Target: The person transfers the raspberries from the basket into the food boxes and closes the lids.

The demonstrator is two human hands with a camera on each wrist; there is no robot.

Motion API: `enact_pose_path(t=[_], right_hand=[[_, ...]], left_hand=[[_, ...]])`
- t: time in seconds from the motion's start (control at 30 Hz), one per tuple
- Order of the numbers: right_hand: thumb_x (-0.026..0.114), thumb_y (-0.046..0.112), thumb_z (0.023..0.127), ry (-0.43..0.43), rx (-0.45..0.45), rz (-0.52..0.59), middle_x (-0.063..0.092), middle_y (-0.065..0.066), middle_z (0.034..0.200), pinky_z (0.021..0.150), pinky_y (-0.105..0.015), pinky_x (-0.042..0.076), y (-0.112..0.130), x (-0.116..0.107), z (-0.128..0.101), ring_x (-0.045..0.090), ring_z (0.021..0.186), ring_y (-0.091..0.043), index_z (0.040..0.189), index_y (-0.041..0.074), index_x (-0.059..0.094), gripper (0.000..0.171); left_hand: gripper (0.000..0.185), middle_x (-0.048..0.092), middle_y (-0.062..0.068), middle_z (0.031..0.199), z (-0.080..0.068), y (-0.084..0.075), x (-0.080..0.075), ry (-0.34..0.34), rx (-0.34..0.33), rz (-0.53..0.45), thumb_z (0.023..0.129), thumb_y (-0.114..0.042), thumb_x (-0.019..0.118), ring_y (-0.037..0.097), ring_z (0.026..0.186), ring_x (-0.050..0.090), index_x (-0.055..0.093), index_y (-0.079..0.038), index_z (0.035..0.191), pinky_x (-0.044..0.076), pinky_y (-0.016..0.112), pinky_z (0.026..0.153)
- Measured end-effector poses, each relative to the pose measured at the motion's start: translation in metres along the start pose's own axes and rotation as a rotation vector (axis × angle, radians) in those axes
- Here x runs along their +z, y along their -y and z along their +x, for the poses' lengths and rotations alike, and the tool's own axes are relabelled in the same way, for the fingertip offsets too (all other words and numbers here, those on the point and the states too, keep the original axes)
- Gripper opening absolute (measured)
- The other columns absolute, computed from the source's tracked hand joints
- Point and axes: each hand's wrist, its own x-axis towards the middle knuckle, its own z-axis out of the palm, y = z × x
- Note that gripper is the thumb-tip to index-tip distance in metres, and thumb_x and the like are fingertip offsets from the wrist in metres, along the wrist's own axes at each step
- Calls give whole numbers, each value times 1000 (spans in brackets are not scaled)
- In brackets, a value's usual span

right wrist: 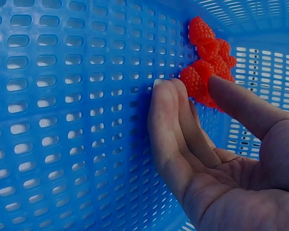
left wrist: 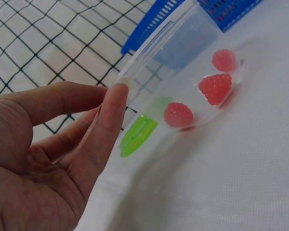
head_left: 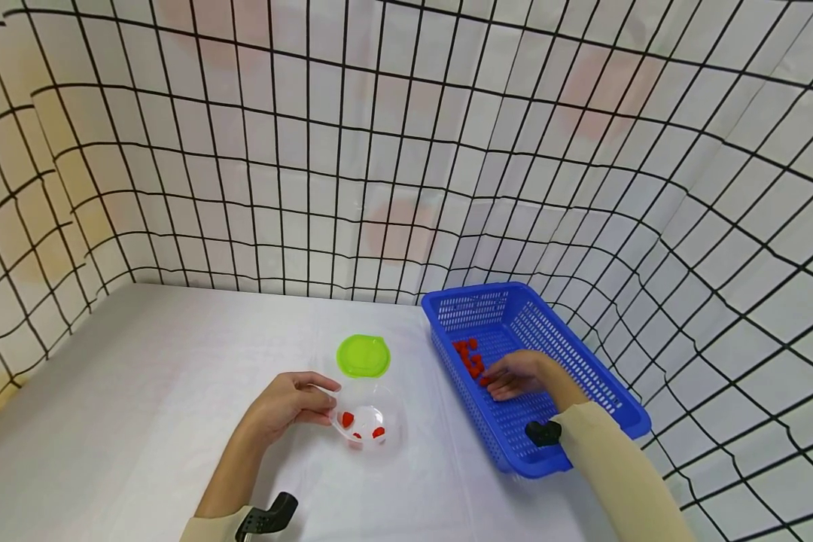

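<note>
My left hand [head_left: 291, 403] pinches the rim of a clear plastic container [head_left: 373, 425] on the white table; in the left wrist view the thumb and fingers of the left hand [left wrist: 111, 94] meet on the rim of the container [left wrist: 183, 43]. Three red raspberries [left wrist: 215, 88] lie inside it. My right hand [head_left: 515, 374] reaches into the blue basket [head_left: 535, 459]. In the right wrist view its straight fingers and thumb [right wrist: 197, 91] touch either side of one berry in a cluster of raspberries [right wrist: 209, 48] against the basket wall [right wrist: 62, 96].
A round green lid [head_left: 363, 355] lies flat on the table just behind the container, also seen as the lid [left wrist: 137, 134] in the left wrist view. A white sheet with a black grid hangs around the table on the back and sides.
</note>
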Motion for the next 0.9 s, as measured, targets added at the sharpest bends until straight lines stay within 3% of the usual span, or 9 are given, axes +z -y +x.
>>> enact_pose_path(t=[0.47,0.77,0.9], right_hand=[[58,12,102,22,-24,-4,71,-19,98,87,-37,63,-1,-3,-3,73,82,-24,126,-11,62,33],[54,12,103,21,-127,-39,65,-29,120,93,-40,61,14,-6,-20,72,96,-29,133,-15,55,40],[56,12,103,39,-165,-65,65,-29,121,96,-43,59,25,-4,-28,72,96,-29,135,-17,53,43]], left_hand=[[43,69,7,84,0,0,1,4,0,2,88,-2,68,15,67,69,58,19,124,64,30,71],[44,69,8,85,-1,-2,1,7,-1,9,88,-2,69,15,70,69,57,19,125,64,31,72],[44,69,8,85,-1,-1,1,8,2,6,87,-2,69,15,70,69,57,19,124,64,31,72]])
